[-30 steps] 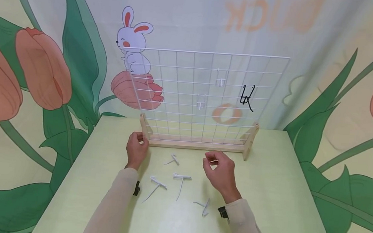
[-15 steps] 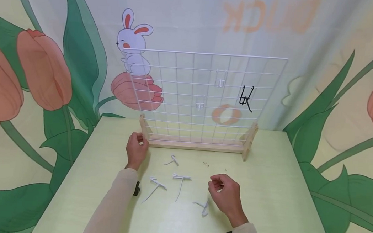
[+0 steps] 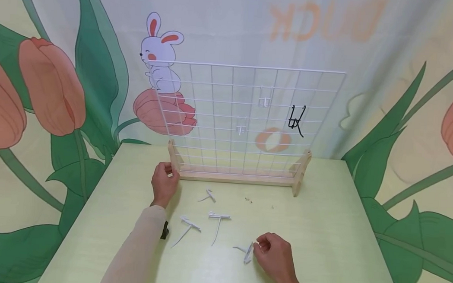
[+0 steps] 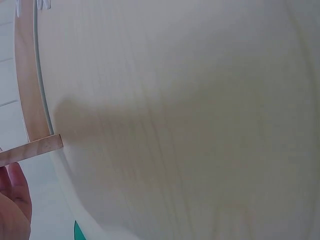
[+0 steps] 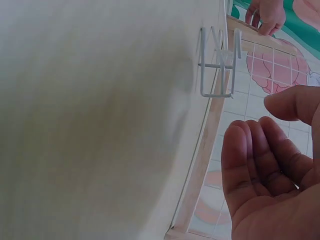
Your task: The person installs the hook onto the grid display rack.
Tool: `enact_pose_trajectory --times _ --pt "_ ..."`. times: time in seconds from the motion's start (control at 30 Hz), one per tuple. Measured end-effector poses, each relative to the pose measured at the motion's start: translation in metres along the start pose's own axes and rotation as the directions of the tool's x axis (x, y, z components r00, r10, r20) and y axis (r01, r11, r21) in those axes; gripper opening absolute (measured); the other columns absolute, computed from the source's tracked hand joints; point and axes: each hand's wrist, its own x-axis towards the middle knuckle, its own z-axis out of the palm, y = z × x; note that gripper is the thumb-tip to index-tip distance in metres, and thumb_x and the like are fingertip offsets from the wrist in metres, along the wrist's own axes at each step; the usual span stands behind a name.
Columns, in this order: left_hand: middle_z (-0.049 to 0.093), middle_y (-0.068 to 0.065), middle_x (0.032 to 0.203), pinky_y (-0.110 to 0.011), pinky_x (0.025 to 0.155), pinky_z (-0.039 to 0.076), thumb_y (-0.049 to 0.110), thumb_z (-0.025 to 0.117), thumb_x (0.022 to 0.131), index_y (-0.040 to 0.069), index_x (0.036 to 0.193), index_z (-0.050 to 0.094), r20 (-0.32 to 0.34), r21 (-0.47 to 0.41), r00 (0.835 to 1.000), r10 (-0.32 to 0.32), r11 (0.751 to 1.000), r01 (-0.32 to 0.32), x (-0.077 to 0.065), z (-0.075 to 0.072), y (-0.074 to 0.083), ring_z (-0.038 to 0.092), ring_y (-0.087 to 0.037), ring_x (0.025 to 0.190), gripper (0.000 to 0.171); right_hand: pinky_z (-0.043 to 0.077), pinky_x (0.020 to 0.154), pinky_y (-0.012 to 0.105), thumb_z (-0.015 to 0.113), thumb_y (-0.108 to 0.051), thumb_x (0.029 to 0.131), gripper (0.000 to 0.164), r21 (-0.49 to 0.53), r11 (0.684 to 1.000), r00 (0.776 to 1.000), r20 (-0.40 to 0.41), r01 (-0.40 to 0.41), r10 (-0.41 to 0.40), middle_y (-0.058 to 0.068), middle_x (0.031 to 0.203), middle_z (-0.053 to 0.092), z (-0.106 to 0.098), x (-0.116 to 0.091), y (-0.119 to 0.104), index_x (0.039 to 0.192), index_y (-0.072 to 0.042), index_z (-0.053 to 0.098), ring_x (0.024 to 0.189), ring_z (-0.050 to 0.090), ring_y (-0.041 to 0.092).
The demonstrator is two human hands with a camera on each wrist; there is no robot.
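Note:
My left hand [image 3: 164,184] is at the left wooden foot [image 3: 174,156] of a white wire grid rack [image 3: 250,67], its fingers curled at the foot. In the left wrist view the fingertips [image 4: 19,181] meet the wooden foot. My right hand [image 3: 277,258] is low over the table, thumb and fingers apart with nothing between them. Just left of its fingertips lies a white wire hook [image 3: 248,254], which the right wrist view shows close ahead. Several more white hooks lie on the table: one by the rack [image 3: 209,196], one in the middle [image 3: 219,217], one at left [image 3: 190,226].
On the grid hang a black hook [image 3: 295,121] and two white hooks, one upper [image 3: 265,102] and one lower [image 3: 240,128]. Small crumbs [image 3: 248,200] lie on the pale table [image 3: 333,234]. A printed curtain [image 3: 226,24] with tulips and a rabbit stands behind.
My right hand has come back from near the rack toward the front of the table, down beside the nearest white hook. My left hand has stayed at the wooden foot.

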Motion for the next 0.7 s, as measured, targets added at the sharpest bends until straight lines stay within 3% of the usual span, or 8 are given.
enact_pose_trajectory --times 0.3,0.7 --pt "0.065 -0.016 0.116 -0.053 0.098 0.057 0.016 0.066 0.099 0.004 0.122 0.06 -0.006 -0.003 1.0 0.01 1.0 -0.01 0.001 0.0 -0.002 0.07 -0.036 0.113 0.026 0.054 0.067 0.021 0.086 -0.021 0.083 0.011 -0.041 0.991 0.987 0.087 -0.131 0.134 -0.013 0.075 0.07 0.01 -0.005 0.004 0.085 -0.02 0.075 0.067 0.062 -0.003" --pt "0.065 -0.015 0.114 -0.053 0.095 0.059 0.014 0.068 0.099 0.005 0.12 0.06 -0.018 -0.01 1.0 0.02 1.0 -0.02 0.001 0.001 -0.005 0.07 -0.036 0.112 0.024 0.054 0.067 0.02 0.082 -0.018 0.087 0.008 -0.042 0.993 0.983 0.139 -0.114 0.118 -0.013 0.077 0.071 0.015 0.008 0.005 0.086 -0.02 0.074 0.07 0.063 -0.002"
